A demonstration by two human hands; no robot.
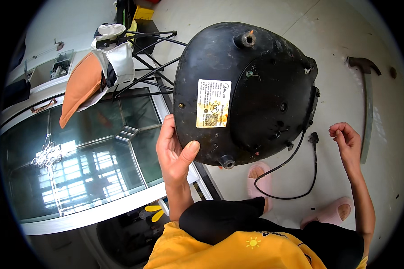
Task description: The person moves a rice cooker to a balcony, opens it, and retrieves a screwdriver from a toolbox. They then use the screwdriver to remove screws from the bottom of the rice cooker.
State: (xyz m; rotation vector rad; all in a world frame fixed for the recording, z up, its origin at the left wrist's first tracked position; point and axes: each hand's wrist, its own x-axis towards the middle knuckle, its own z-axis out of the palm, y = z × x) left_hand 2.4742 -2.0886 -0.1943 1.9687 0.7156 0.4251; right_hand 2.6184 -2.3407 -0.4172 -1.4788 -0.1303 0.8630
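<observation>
A black electric appliance (265, 107), rounded like a rice cooker, is held up with its underside facing me. My left hand (177, 154) grips its lower left edge, thumb on the bottom face and fingers behind the rim. That face carries a white label (213, 114) with brownish stains, and stubby feet stick out at the top (247, 39) and bottom (227, 162). From the right side hangs a black power cord (285, 197) with its plug (313, 137). My right hand (349, 142) is off the appliance, beside the plug, fingers curled and pinched; whatever they may hold is hidden.
A claw hammer (367, 103) lies on the pale floor at the right. Left stands a glass-paneled white door or cabinet front (90, 161); beyond it are an orange cushion (81, 87) and a thin black metal frame (150, 67). Pink slippers (330, 213) are on my feet below.
</observation>
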